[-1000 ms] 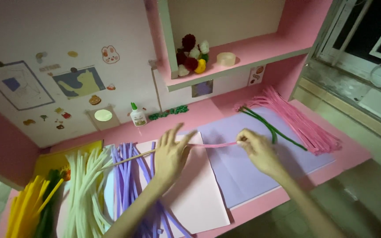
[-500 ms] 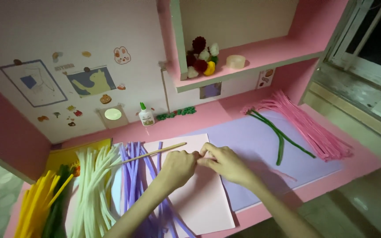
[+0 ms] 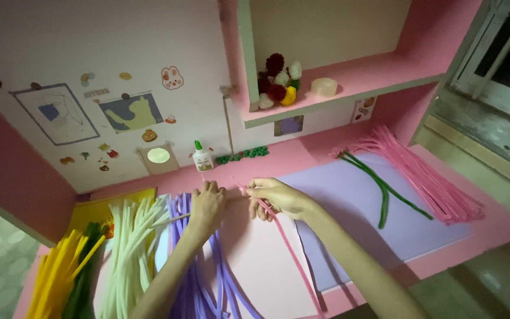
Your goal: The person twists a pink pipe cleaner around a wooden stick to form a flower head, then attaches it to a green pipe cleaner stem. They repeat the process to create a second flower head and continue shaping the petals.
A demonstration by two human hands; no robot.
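Setting: pink desk (image 3: 326, 155) built into a pink alcove, a white wall with stickers and small drawings behind it, a window at the right edge.
Left hand (image 3: 206, 207): closed, knuckles up, pinching the near end of a thin wooden stick (image 3: 169, 221) that points off to the left over the bundles.
Right hand (image 3: 278, 198): closed in a pinch, fingertips meeting those of the left hand, gripping a pink pipe cleaner (image 3: 287, 248) at its upper end.
Where the pipe cleaner lies: its held end sits between the two hands at the stick's tip; the free length trails down and to the right across the pale pink sheet (image 3: 261, 266) toward the desk's front edge.
How it will likely handle: very light, fuzzy and not slippery, with what is probably a wire core that bends easily and keeps its bend; the stick looks stiff but thin, so it could snap if pressed hard.
Where to take hold: close to the stick, thumb and forefinger right at the contact point, since the long tail flops if held further out.
Under the hands: purple pipe cleaners (image 3: 208, 283) fanned beneath the left forearm.
Left side: white pipe cleaners (image 3: 128, 248), then yellow pipe cleaners (image 3: 54, 274) with green ones beside them.
Right side: lilac sheet (image 3: 349, 207), two green pipe cleaners (image 3: 385, 198) on it, a pink bundle (image 3: 426, 174) beyond.
Back: glue bottle (image 3: 202, 158) by the wall; pompoms (image 3: 278, 82) on the shelf.
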